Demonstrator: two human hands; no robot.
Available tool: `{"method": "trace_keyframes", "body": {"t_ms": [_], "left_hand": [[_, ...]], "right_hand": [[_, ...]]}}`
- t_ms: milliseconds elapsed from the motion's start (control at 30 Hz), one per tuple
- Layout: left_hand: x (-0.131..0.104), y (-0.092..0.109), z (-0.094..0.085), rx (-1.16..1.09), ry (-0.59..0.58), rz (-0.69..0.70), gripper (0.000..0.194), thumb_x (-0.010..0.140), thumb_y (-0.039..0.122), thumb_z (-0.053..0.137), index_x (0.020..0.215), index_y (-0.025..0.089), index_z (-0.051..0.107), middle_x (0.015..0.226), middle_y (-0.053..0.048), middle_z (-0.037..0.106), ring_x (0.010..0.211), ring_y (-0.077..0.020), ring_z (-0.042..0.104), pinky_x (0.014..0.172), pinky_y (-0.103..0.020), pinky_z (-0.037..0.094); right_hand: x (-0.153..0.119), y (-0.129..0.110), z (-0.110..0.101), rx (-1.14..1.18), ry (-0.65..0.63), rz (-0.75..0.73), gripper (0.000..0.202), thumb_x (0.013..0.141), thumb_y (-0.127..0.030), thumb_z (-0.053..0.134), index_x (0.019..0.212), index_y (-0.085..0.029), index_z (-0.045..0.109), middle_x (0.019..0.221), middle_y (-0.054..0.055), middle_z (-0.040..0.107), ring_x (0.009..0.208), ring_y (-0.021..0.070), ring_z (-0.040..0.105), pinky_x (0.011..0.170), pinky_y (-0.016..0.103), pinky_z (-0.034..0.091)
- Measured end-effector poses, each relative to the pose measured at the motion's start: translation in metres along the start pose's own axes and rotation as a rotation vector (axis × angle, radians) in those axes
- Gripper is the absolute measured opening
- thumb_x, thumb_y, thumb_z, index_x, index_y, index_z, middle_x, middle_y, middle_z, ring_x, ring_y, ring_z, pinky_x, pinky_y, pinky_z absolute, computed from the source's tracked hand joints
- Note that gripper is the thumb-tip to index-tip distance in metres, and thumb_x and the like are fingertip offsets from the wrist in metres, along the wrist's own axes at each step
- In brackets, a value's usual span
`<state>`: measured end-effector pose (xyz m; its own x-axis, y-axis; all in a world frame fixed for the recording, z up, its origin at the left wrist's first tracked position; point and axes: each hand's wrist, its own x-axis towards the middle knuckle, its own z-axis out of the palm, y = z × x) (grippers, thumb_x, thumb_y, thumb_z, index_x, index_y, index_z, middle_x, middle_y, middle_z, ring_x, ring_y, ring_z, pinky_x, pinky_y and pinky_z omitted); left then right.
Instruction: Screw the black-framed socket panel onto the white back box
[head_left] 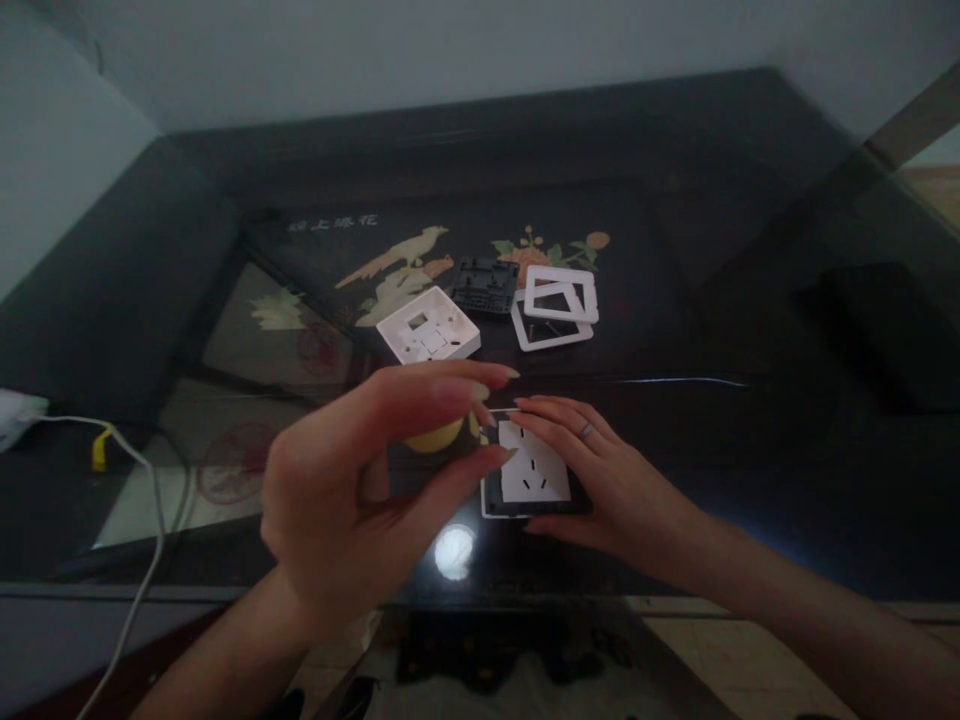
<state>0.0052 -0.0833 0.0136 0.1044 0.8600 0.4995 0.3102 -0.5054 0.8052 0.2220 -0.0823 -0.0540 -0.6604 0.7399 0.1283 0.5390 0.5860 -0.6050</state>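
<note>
A wall socket with a white face and dark surround (pixel 534 475) lies on the dark glossy table, face up. My right hand (pixel 607 470) grips it from the right, fingers along its top and thumb at its lower edge. Raised at the socket's left side is my left hand (pixel 375 470), its thumb and forefinger apart and curved. Its other fingers are mostly hidden behind the forefinger, and no object shows clearly between them.
Behind the hands lie a white back box (pixel 433 328), a black socket part (pixel 486 286) and two white frames (pixel 559 305), overlapping. A white cable (pixel 157 500) runs down the left side. A dark object (pixel 892 335) lies at right.
</note>
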Motion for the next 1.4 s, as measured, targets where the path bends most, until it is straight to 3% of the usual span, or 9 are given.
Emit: {"method": "trace_keyframes", "body": {"t_ms": [233,433,600,767,867,967,1133,1267,1400], "left_hand": [[0.002,0.003,-0.005,-0.041,-0.085,0.074,0.06,0.079,-0.001,0.071,0.128,0.032,0.059,0.118,0.001,0.066,0.098,-0.0201,0.071,0.076,-0.033,0.067],[0.006,0.0,0.004,0.01,-0.037,0.151,0.054,0.075,0.004,0.079,0.116,0.034,0.062,0.103,0.005,0.073,0.091,-0.0169,0.072,0.083,-0.031,0.064],[0.016,0.003,-0.004,-0.102,-0.25,0.056,0.049,0.085,0.007,0.069,0.123,0.035,0.056,0.117,-0.001,0.071,0.084,-0.0205,0.075,0.07,-0.032,0.066],[0.022,0.002,-0.017,-0.028,-0.367,0.187,0.04,0.084,0.012,0.071,0.118,0.031,0.06,0.11,-0.003,0.07,0.095,-0.0233,0.072,0.08,-0.035,0.064],[0.019,-0.001,-0.015,0.025,-0.315,0.239,0.039,0.08,0.023,0.08,0.114,0.03,0.062,0.102,-0.002,0.073,0.088,-0.0218,0.072,0.077,-0.034,0.063],[0.015,-0.004,-0.014,0.005,-0.24,0.226,0.039,0.08,0.014,0.078,0.112,0.029,0.062,0.098,-0.001,0.074,0.084,-0.02,0.072,0.073,-0.032,0.063],[0.012,-0.011,-0.021,-0.194,-0.322,0.203,0.06,0.08,0.003,0.073,0.127,0.036,0.055,0.116,0.001,0.069,0.094,-0.0199,0.071,0.073,-0.033,0.064],[0.007,-0.019,-0.017,-0.21,-0.115,0.281,0.07,0.067,0.015,0.089,0.128,0.034,0.059,0.108,0.002,0.069,0.091,-0.0188,0.068,0.073,-0.033,0.062],[0.002,-0.016,-0.014,-0.133,-0.061,0.227,0.074,0.069,0.0,0.083,0.127,0.039,0.059,0.104,0.006,0.071,0.082,-0.0146,0.07,0.069,-0.028,0.061]], "right_hand": [[0.001,0.002,0.002,-0.014,0.01,-0.012,0.087,0.072,-0.03,0.083,0.143,-0.017,0.034,0.147,0.016,0.047,0.137,0.0306,0.039,0.112,0.053,0.042],[0.001,0.002,0.003,-0.028,0.017,-0.02,0.089,0.069,-0.03,0.085,0.142,-0.014,0.036,0.145,0.017,0.048,0.135,0.0309,0.039,0.111,0.053,0.043],[0.0,0.002,0.002,-0.033,0.021,-0.037,0.09,0.069,-0.032,0.085,0.142,-0.013,0.036,0.144,0.018,0.049,0.135,0.0325,0.039,0.11,0.053,0.044],[0.0,0.002,0.002,-0.045,0.017,-0.034,0.087,0.071,-0.032,0.083,0.142,-0.013,0.035,0.143,0.017,0.05,0.134,0.0319,0.041,0.109,0.053,0.045],[0.0,0.002,0.001,-0.044,0.008,-0.029,0.085,0.073,-0.033,0.082,0.141,-0.013,0.036,0.144,0.017,0.05,0.135,0.0311,0.041,0.11,0.052,0.045],[-0.001,0.001,0.001,-0.036,0.001,-0.029,0.086,0.072,-0.032,0.083,0.142,-0.014,0.035,0.146,0.016,0.049,0.136,0.0309,0.04,0.111,0.052,0.043],[0.0,0.0,0.001,-0.022,-0.008,-0.01,0.089,0.073,-0.033,0.082,0.144,-0.018,0.032,0.147,0.015,0.048,0.138,0.0304,0.039,0.112,0.053,0.042],[0.001,-0.001,0.0,-0.024,-0.019,-0.002,0.088,0.072,-0.033,0.083,0.144,-0.017,0.034,0.148,0.015,0.047,0.138,0.0301,0.039,0.112,0.053,0.042],[0.001,-0.001,-0.001,-0.035,-0.015,-0.006,0.087,0.072,-0.032,0.082,0.144,-0.016,0.035,0.148,0.016,0.048,0.137,0.0308,0.04,0.111,0.054,0.043]]}}
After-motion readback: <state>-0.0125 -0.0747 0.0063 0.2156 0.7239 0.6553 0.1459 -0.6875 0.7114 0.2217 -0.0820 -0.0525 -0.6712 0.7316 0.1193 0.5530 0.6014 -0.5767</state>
